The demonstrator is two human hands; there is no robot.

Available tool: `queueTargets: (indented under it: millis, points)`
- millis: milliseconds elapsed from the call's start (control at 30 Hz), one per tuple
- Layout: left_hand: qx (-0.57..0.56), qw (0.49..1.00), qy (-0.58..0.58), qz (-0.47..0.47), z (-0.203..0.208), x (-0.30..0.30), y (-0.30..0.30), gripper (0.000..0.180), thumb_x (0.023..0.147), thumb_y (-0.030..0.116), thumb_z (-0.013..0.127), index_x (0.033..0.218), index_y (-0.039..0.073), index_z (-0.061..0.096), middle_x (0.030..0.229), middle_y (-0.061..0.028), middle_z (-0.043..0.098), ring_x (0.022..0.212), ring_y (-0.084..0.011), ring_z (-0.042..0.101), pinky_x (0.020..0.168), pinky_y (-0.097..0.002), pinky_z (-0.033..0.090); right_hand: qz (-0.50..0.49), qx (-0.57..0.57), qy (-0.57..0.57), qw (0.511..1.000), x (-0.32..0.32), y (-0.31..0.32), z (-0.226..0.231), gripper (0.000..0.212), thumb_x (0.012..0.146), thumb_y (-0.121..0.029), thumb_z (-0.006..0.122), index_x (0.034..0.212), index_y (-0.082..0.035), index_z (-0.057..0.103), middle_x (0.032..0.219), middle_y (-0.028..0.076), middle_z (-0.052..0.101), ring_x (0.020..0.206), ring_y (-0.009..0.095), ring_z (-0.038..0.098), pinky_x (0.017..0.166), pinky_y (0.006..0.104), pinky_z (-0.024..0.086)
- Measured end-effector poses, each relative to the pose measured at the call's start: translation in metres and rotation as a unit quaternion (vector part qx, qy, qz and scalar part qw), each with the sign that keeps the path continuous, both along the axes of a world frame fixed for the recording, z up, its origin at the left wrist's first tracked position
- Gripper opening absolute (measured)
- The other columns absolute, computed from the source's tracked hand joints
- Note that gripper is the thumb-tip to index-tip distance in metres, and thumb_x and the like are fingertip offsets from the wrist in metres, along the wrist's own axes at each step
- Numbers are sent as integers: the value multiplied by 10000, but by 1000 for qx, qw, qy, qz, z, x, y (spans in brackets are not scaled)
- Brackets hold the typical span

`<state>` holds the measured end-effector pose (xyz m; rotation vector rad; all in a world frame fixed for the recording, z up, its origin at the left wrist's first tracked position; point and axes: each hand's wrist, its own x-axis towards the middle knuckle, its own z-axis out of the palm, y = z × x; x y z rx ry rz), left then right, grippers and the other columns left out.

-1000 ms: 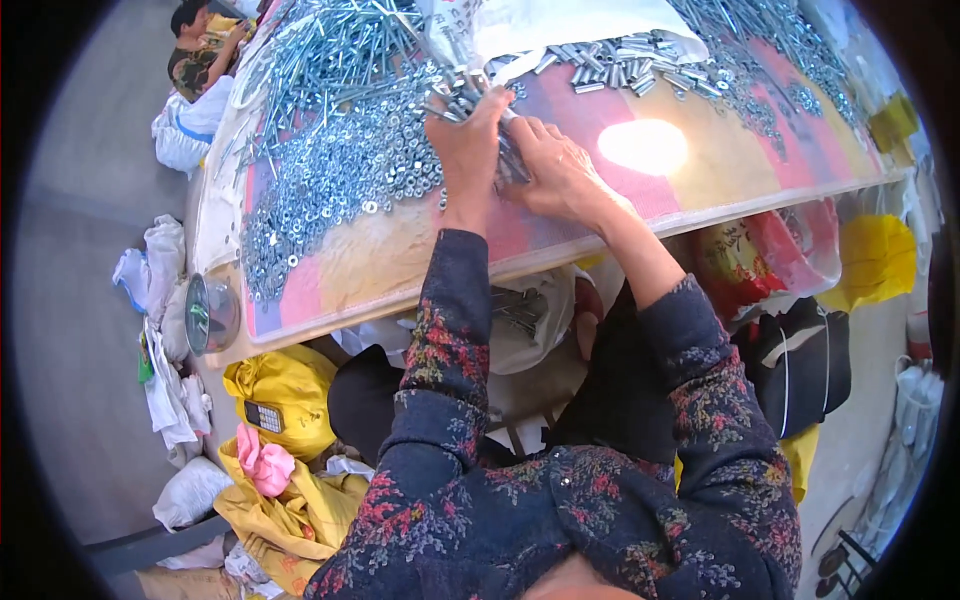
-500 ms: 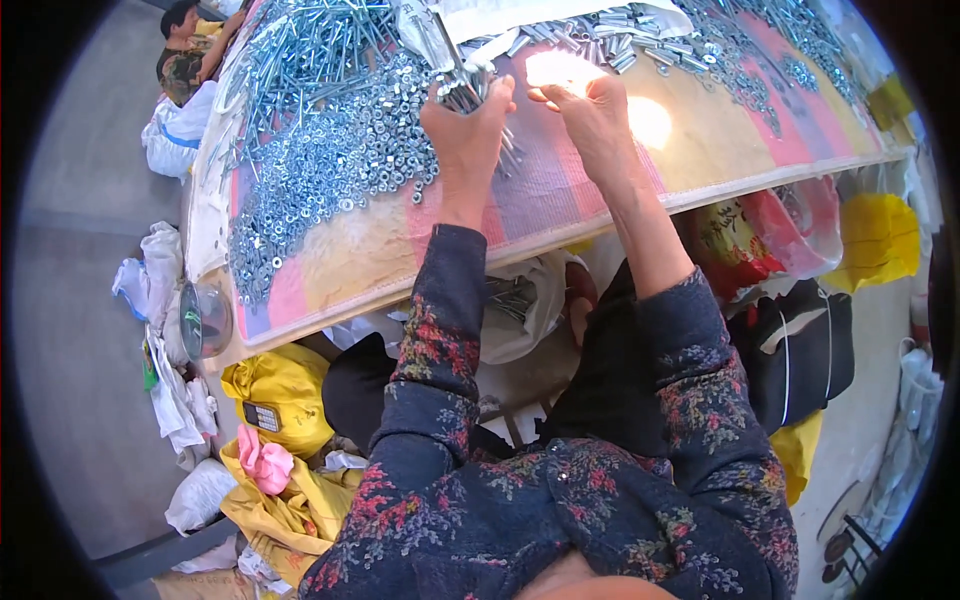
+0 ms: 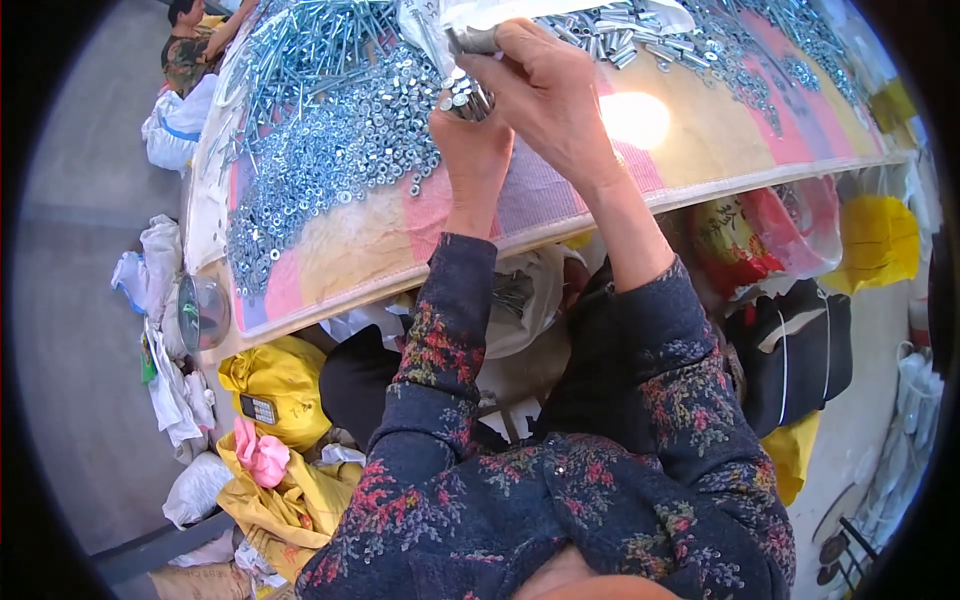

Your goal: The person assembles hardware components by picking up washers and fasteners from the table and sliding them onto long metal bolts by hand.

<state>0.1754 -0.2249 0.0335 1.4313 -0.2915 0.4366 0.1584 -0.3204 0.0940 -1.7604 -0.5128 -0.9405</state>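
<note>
My left hand [image 3: 475, 150] is closed round a bundle of metal bolts [image 3: 462, 100], their round ends showing above the fist. Just above it and to the right, my right hand [image 3: 555, 95] pinches a short grey metal sleeve [image 3: 477, 40] between thumb and fingers. Its fingertips hang over the bundle; whether they touch it I cannot tell. A clear plastic bag [image 3: 425, 30] lies right behind the bundle. Loose nuts [image 3: 375, 125] spread over the table to the left of my hands, with a heap of long bolts [image 3: 330, 40] beyond them.
More sleeves [image 3: 610, 30] lie at the far side of the striped tabletop [image 3: 545, 205]. Washers [image 3: 735, 85] are scattered to the right. A clear round tub [image 3: 203, 312] hangs at the left corner. Yellow bags [image 3: 285, 385] stand below; another person [image 3: 190, 45] sits far left.
My right hand has moved left and up, over the bundle, and now shows a sleeve in its fingers. The bundle in my left hand has turned so that the bolts' ends face up.
</note>
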Motion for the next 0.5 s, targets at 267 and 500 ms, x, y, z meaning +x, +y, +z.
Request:
queueTargets:
  millis: [267,500]
  points:
    - [-13,993,117,-20,-5,7,9,101,769,35,689,834,-15,629,807,-55,649,607,-115,611,542,-258,489,-64,320,-9,945,-11,-22,43,285,870,-257,574,961,12,598,870,218,631,770,338,633,701,424,489]
    - [-306,920,196,-149,3,13,21,239,839,148,706,1006,4,611,901,-90,650,756,-162,632,641,-305,536,119,588,177,780,7,-6,-25,141,882,-28,559,786,67,599,749,160,653,686,183,628,623,266,526]
